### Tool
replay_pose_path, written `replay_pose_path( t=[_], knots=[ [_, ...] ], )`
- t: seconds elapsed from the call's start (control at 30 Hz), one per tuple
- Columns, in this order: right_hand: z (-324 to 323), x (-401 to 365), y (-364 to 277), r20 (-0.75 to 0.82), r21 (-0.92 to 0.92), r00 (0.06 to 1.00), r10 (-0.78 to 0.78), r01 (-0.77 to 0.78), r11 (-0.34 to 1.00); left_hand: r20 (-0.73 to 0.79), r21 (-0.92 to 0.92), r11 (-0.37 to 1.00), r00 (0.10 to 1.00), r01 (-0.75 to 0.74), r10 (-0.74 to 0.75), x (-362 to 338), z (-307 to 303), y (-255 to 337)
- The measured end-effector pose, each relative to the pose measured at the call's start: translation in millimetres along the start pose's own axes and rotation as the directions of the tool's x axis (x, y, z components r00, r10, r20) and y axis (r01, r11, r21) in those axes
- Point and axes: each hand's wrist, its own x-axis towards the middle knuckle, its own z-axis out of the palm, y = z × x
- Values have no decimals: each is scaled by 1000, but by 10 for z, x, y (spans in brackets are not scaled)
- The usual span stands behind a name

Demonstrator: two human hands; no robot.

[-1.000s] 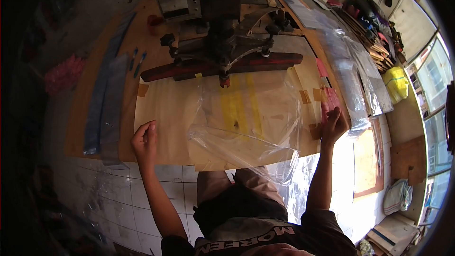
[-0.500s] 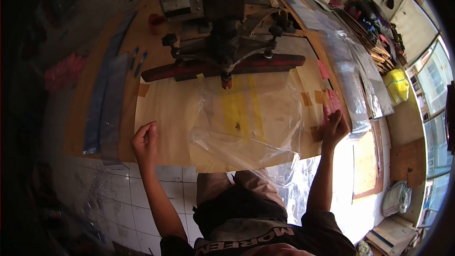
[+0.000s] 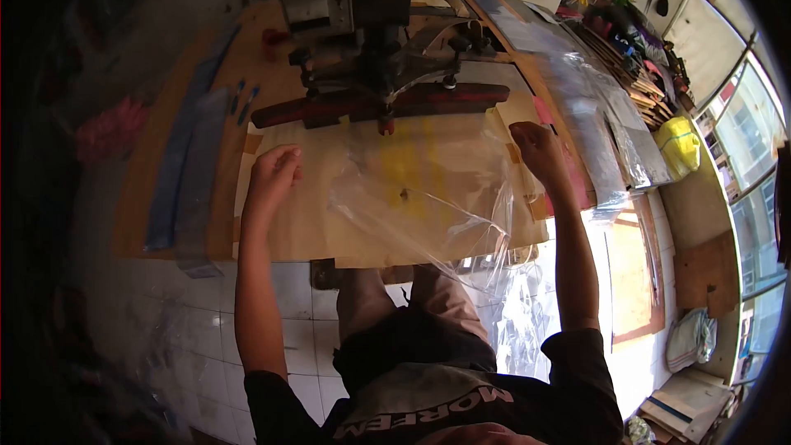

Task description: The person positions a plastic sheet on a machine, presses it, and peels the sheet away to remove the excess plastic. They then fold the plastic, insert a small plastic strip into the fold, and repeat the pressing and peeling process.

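Note:
My left hand (image 3: 278, 171) is over the left part of a tan sheet (image 3: 297, 222) on the table, fingers curled in and thumb against them. My right hand (image 3: 537, 147) is near the sheet's right edge, its fingers also curled together. Whether either hand pinches anything is too small to see. Between them a crumpled clear plastic sheet (image 3: 461, 239) lies over the tan sheet and hangs past the front edge. Yellow strips (image 3: 404, 166) show beneath the plastic. Beyond both hands is a dark red bar (image 3: 445, 97) on a black press-like machine (image 3: 383, 58).
Blue plastic strips (image 3: 185, 148) and two blue pens (image 3: 244, 105) lie on the left of the wooden table (image 3: 210, 235). More clear plastic (image 3: 606, 144) covers the right side. A yellow bag (image 3: 679, 145) and stacked boards (image 3: 634, 86) stand farther right.
Both hands have moved forward over the table, toward the dark red bar, and the right hand also inward. My view has shifted slightly. The clear plastic sheet lies much as before.

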Motion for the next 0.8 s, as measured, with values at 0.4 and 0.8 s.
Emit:
replay_pose_path(
  t=[0.4, 0.8],
  knots=[
    [631, 604, 409, 138, -535, 956, 259, -148, 832, 287, 228, 950, 918, 214, -275, 612, 797, 213],
    [624, 598, 489, 369, 158, 767, 525, -609, 778, 232, 338, 936, 956, 94, -180, 744, 809, 37]
  ],
)
